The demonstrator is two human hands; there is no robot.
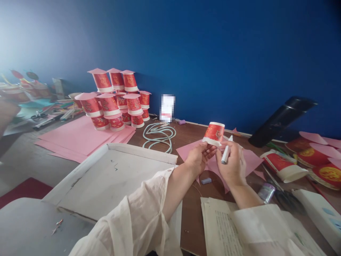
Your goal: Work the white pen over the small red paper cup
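A red paper cup (214, 132) with a white rim is upside down in my left hand (199, 155), whose fingers grip it by the rim. My right hand (233, 164) is closed around a white marker (225, 154) and sits close beside the cup. Beneath both hands lies pink paper (250, 160) with cut edges. Just below my left hand, a small purple-grey cap (206, 181) rests on the brown table.
Stacked red cups with pink paper tops (109, 103) stand back left, by pink sheets (66, 137). A white shallow box (106, 185), coiled cable (160, 137), phone (167, 108), black bottle (282, 121), scissors (289, 201) and printed papers (221, 224) lie around.
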